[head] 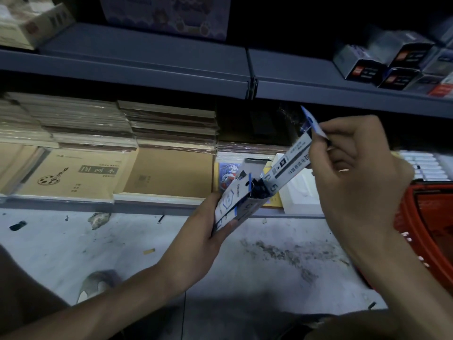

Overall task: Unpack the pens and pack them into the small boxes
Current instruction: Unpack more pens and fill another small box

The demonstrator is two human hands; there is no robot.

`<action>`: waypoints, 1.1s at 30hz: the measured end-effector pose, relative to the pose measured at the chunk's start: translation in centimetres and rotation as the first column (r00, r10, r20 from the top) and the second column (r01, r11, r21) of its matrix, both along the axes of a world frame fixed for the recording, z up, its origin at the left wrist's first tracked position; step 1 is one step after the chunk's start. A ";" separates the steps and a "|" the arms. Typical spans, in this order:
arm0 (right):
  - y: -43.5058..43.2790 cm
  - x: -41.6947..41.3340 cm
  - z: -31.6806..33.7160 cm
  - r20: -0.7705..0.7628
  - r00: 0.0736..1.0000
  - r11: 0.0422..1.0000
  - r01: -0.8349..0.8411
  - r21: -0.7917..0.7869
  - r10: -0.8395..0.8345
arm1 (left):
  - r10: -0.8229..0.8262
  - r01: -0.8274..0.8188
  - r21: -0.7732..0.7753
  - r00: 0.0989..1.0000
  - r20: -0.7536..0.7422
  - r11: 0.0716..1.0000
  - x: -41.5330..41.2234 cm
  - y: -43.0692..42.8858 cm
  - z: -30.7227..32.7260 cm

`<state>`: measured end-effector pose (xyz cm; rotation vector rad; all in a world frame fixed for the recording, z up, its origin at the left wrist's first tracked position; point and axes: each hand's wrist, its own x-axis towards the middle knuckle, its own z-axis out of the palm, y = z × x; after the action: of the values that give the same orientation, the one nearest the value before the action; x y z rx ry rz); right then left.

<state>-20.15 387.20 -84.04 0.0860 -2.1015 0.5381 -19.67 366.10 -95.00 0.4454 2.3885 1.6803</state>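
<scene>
The left hand [203, 224] was wrapped round the lower part of a small white-and-blue cardboard box [235, 204], fingers curled along its side, holding it tilted with the open mouth up and to the right. The right hand [355, 173] pinched the top end of a long, flat white-and-blue pen pack [291, 165] near its blue hang tab, the other fingers loosely curled. The pack's lower end sat at the box's mouth, where dark pen ends showed; whether it was inside or only at the rim could not be told. Both were held in the air above the pale, stained floor [245, 271], before a low grey metal shelf [147, 207] stacked with brown paper notebooks [81, 175]. A red plastic basket [426, 229] stood at the right.

This looked like the packing step, with one pack being fed into the box. The next move would call for lining the pack's narrow end up with the free gap inside, then sliding it down along the box while the left hand steadied it.
</scene>
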 end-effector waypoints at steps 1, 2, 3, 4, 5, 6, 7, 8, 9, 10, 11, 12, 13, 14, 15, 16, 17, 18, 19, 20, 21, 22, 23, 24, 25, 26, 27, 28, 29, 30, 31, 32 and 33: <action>-0.3 0.0 -0.1 0.010 1.000 1.000 -0.001 -0.013 0.001 | 0.007 -0.007 0.007 1.000 -0.007 1.000 0.0 0.0 0.1; -0.7 0.1 -0.2 0.026 1.000 0.999 -0.009 -0.034 0.010 | 0.011 -0.011 0.016 1.000 -0.013 1.000 0.0 0.1 0.2; -1.0 0.1 -0.3 0.049 0.998 0.998 -0.023 -0.065 0.026 | 0.014 -0.014 0.026 1.000 -0.015 1.000 0.0 0.1 0.3; -1.4 0.2 -0.2 0.081 0.996 0.993 -0.040 -0.113 0.049 | 0.015 -0.015 0.035 1.000 -0.016 0.999 0.0 0.2 0.4; -1.8 0.3 -0.2 0.118 0.990 0.982 -0.054 -0.180 0.076 | 0.014 -0.014 0.038 1.000 -0.021 0.999 0.0 0.2 0.5; -2.1 0.3 -0.2 0.159 0.982 0.963 -0.060 -0.261 0.104 | 0.014 -0.013 0.034 1.000 -0.027 0.999 -0.1 0.2 0.5; -2.3 0.2 -0.3 0.203 0.971 0.936 -0.053 -0.348 0.130 | 0.017 -0.016 0.027 0.999 -0.035 1.000 0.0 0.2 0.5; -2.5 0.1 -0.5 0.249 0.957 0.904 -0.031 -0.426 0.150 | 0.023 -0.022 0.021 0.999 -0.038 1.000 0.0 0.2 0.4; -2.6 0.0 -0.7 0.296 0.942 0.879 0.001 -0.476 0.159 | 0.030 -0.029 0.022 0.999 -0.038 0.999 0.0 0.2 0.4; -2.7 -0.1 -1.0 0.342 0.925 0.869 0.029 -0.494 0.163 | 0.039 -0.038 0.023 0.999 -0.035 0.999 -0.1 0.1 0.3; -2.8 -0.2 -1.4 0.389 0.906 0.870 0.050 -0.490 0.167 | 0.047 -0.046 0.024 0.998 -0.035 0.999 -0.1 0.0 0.1; -2.9 -0.2 -1.7 0.437 0.883 0.874 0.067 -0.481 0.172 | 0.056 -0.055 0.024 0.998 -0.036 0.998 -0.1 -0.1 0.0; -3.1 -0.1 -1.9 0.477 0.860 0.874 0.082 -0.479 0.181 | 0.065 -0.064 0.022 0.997 -0.037 0.998 -0.1 -0.2 -0.1; -3.2 -0.1 -2.1 0.501 0.844 0.871 0.087 -0.483 0.194 | 0.073 -0.073 0.018 0.997 -0.039 0.997 -0.2 -0.2 -0.1; -3.2 0.0 -2.1 0.509 0.836 0.872 0.081 -0.483 0.205 | 0.078 -0.077 0.013 0.996 -0.042 0.997 -0.2 -0.2 -0.2; -3.2 -0.1 -2.1 0.507 0.836 0.877 0.068 -0.475 0.210 | 0.077 -0.076 0.012 0.996 -0.045 0.997 -0.2 -0.2 -0.2; -3.1 -0.1 -2.0 0.499 0.840 0.883 0.054 -0.466 0.213 | 0.073 -0.072 0.012 0.996 -0.049 0.997 -0.2 -0.2 -0.2; -3.0 -0.1 -1.9 0.493 0.843 0.885 0.043 -0.464 0.217 | 0.070 -0.069 0.010 0.996 -0.057 0.998 -0.2 -0.2 -0.2; -2.9 -0.1 -1.8 0.490 0.843 0.886 0.034 -0.463 0.224 | 0.069 -0.068 0.008 0.995 -0.067 0.998 -0.2 -0.2 -0.2; -2.8 0.0 -1.7 0.493 0.841 0.892 0.028 -0.451 0.223 | 0.070 -0.070 0.003 0.995 -0.076 0.998 -0.2 -0.2 -0.3; -2.8 0.1 -1.7 0.503 0.838 0.906 0.025 -0.422 0.212 | 0.073 -0.073 -0.002 0.994 -0.083 0.997 -0.2 -0.2 -0.3; -2.9 0.2 -1.8 0.518 0.833 0.924 0.023 -0.381 0.193 | 0.077 -0.078 -0.009 0.993 -0.088 0.997 -0.2 -0.2 -0.3; -3.1 0.2 -2.0 0.536 0.826 0.938 0.024 -0.346 0.176 | 0.081 -0.083 -0.015 0.993 -0.086 0.996 -0.1 -0.2 -0.3; -3.2 0.2 -2.3 0.557 0.812 0.943 0.029 -0.332 0.171 | 0.084 -0.086 -0.021 0.993 -0.081 0.996 -0.1 -0.2 -0.3; -3.4 0.2 -2.6 0.578 0.795 0.939 0.032 -0.342 0.183 | 0.087 -0.090 -0.025 0.993 -0.079 0.996 0.0 -0.2 -0.4; -3.5 0.1 -3.0 0.595 0.778 0.933 0.034 -0.359 0.200 | 0.091 -0.093 -0.028 0.993 -0.082 0.995 0.0 -0.2 -0.4; -3.6 0.1 -3.2 0.611 0.764 0.933 0.033 -0.359 0.208 | 0.093 -0.096 -0.030 0.992 -0.086 0.995 0.0 -0.3 -0.5; -3.7 0.0 -3.3 0.629 0.750 0.938 0.030 -0.345 0.207 | 0.094 -0.097 -0.032 0.992 -0.089 0.995 0.0 -0.3 -0.5; -3.7 0.1 -3.3 0.650 0.731 0.944 0.026 -0.329 0.206 | 0.095 -0.099 -0.035 0.991 -0.090 0.994 -0.1 -0.3 -0.5; -3.7 0.1 -3.2 0.671 0.711 0.946 0.024 -0.324 0.212 | 0.096 -0.100 -0.037 0.991 -0.091 0.994 -0.1 -0.3 -0.5; -3.7 0.2 -3.1 0.693 0.686 0.945 0.024 -0.327 0.222 | 0.095 -0.099 -0.040 0.991 -0.094 0.994 -0.1 -0.3 -0.6; -3.6 0.2 -3.0 0.713 0.662 0.944 0.025 -0.329 0.231 | 0.093 -0.098 -0.047 0.991 -0.099 0.994 -0.1 -0.4 -0.6; -3.6 0.2 -2.9 0.731 0.641 0.946 0.024 -0.323 0.233 | 0.092 -0.098 -0.054 0.990 -0.106 0.994 -0.1 -0.4 -0.7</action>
<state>-19.90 383.55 -86.90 -0.2505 -2.8156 1.1237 -19.75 365.70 -95.67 0.4248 2.5646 1.6575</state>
